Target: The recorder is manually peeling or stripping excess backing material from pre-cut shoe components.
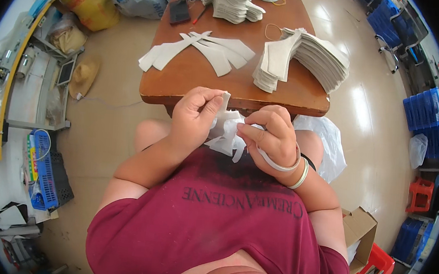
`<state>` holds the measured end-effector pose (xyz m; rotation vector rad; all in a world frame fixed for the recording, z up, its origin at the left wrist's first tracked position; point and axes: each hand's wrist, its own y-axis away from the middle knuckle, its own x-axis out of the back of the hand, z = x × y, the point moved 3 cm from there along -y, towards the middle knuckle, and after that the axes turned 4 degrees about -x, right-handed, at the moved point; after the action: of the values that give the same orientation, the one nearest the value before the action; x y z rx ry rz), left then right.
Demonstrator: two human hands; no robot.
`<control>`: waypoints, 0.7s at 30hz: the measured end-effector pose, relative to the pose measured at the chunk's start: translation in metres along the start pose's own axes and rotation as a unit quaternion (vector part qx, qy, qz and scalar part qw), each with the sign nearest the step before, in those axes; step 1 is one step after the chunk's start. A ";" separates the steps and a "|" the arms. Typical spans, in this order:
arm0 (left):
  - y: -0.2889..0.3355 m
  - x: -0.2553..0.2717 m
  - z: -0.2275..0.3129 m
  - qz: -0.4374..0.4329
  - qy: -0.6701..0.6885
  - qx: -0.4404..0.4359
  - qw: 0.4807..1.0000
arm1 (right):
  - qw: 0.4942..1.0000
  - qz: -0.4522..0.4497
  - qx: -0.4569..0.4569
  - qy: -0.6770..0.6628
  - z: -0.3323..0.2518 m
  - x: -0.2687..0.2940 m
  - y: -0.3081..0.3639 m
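Note:
My left hand is closed, with thumb and fingers pinching an off-white felt-like piece just in front of the table's near edge. Beside it, my right hand pinches a thin white strip, which looks like paper or film. Loose curls of the strip hang between both hands above my lap. Several similar curved off-white pieces lie fanned out on the brown table. To their right stands a thick curved stack of such pieces.
Another off-white stack sits at the table's far side, near a dark box and a red pen-like item. A white plastic bag rests right of my legs. Shelving runs along the left; blue crates and red stools stand right.

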<state>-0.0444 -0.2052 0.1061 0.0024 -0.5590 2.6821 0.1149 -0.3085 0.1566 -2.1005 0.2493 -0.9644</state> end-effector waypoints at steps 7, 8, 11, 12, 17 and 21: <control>0.006 -0.013 0.027 -0.095 -0.118 -0.163 0.975 | 0.997 0.042 0.010 0.068 0.007 -0.003 0.004; 0.008 -0.015 0.029 -0.107 -0.114 -0.177 0.972 | 0.994 0.045 0.011 0.099 0.006 -0.002 0.006; 0.010 -0.016 0.034 -0.108 -0.127 -0.213 0.963 | 0.988 0.067 0.018 0.136 0.001 0.000 0.011; 0.010 -0.016 0.035 -0.116 -0.143 -0.227 0.956 | 0.987 0.080 0.019 0.141 0.000 0.001 0.012; 0.009 -0.015 0.043 -0.128 -0.214 -0.355 0.901 | 0.980 0.113 0.004 0.164 -0.002 0.004 0.014; 0.006 -0.011 0.045 -0.167 -0.237 -0.382 0.878 | 0.982 0.077 -0.031 0.170 -0.003 0.008 0.009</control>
<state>-0.0401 -0.2320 0.1436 0.4948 -1.5724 1.9550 0.1198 -0.3199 0.1551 -1.9289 0.6132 -1.2300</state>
